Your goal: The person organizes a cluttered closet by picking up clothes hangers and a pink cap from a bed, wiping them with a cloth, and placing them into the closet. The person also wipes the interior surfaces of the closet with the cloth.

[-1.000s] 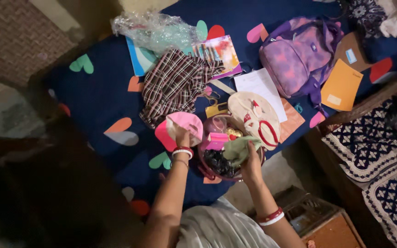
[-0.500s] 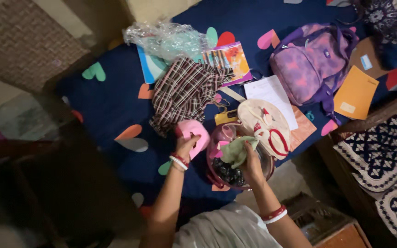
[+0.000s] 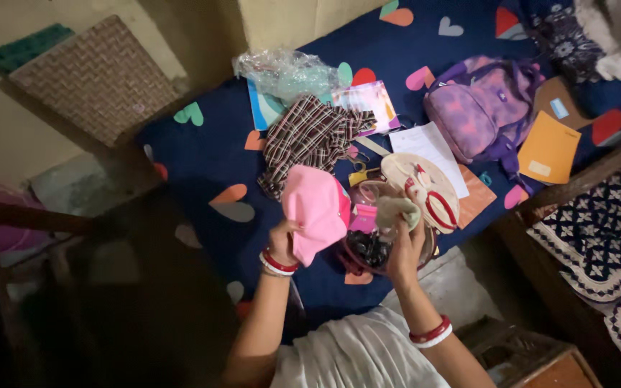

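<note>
My left hand (image 3: 283, 241) pinches a pink cloth cap (image 3: 315, 209) and holds it up over the blue bed sheet (image 3: 195, 162). My right hand (image 3: 405, 251) grips a small pale green cloth (image 3: 397, 210) just above the round see-through bag (image 3: 379, 237). Inside the bag I see something dark (image 3: 368, 248) and something pink (image 3: 363, 219). The bag's cream lid (image 3: 420, 183) with a red ring lies open behind it. A checked cloth (image 3: 310, 136) and a purple backpack (image 3: 476, 115) lie farther back.
</note>
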